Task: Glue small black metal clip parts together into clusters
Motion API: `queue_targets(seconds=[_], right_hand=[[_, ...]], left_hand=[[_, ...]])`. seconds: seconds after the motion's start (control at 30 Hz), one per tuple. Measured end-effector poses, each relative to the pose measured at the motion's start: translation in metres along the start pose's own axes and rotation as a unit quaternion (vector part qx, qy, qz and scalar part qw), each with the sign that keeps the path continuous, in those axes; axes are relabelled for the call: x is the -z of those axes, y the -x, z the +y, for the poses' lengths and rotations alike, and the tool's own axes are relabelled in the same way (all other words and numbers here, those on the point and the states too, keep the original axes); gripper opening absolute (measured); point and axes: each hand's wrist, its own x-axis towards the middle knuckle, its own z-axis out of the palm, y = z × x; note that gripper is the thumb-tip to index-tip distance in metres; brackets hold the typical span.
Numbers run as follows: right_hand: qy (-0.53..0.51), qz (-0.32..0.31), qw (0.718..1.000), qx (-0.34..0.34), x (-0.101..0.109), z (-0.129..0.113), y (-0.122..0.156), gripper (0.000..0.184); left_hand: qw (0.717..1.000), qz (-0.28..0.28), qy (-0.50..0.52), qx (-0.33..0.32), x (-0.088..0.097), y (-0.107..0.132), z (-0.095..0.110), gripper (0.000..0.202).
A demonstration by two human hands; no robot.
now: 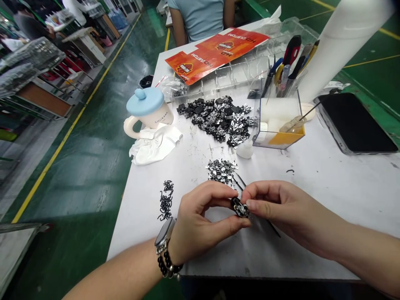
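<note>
My left hand (203,221) grips a small black and silver part (240,207) between thumb and fingers, just above the white table. From the right, my right hand (275,204) pinches at the edge of the same part; anything smaller between those fingertips is hidden. Dark tweezers (274,228) lie on the table, partly covered by my hands. Just beyond my hands is a pile of small silver metal pieces (220,170). Left of my left hand, thin black curved pieces (166,200) are heaped. A larger pile of black and silver parts (218,116) lies farther back.
A lidded mug (158,114) and crumpled tissue (156,143) stand at the left edge. A clear tool holder (278,139), a small white bottle (245,149) and a phone (359,123) are to the right. Behind are plastic trays (218,83) under an orange sheet (215,56). A person (201,18) sits opposite.
</note>
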Motion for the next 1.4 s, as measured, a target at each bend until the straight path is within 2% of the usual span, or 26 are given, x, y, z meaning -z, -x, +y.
queue_targets(seconds=[0.27, 0.6, 0.93, 1.2, 1.4], right_hand=[[-0.010, 0.002, 1.000, 0.023, -0.002, 0.003, 0.001, 0.012], [0.075, 0.035, 0.993, 0.087, -0.002, 0.006, 0.002, 0.008], [0.126, 0.053, 0.985, 0.108, -0.002, 0.007, 0.003, 0.013], [0.086, 0.051, 0.990, 0.102, -0.003, 0.009, 0.003, 0.008], [0.148, 0.067, 0.977, 0.137, 0.002, 0.015, 0.005, 0.019]], left_hand=[[1.000, 0.010, 0.010, 0.004, -0.001, 0.001, 0.000, 0.040], [0.999, 0.015, 0.030, 0.042, 0.000, 0.001, 0.000, 0.037], [0.998, 0.029, 0.030, 0.035, 0.000, -0.001, 0.001, 0.037], [0.998, 0.043, 0.029, 0.037, 0.000, 0.001, 0.000, 0.038], [0.998, 0.047, -0.001, 0.042, 0.000, 0.000, -0.001, 0.035]])
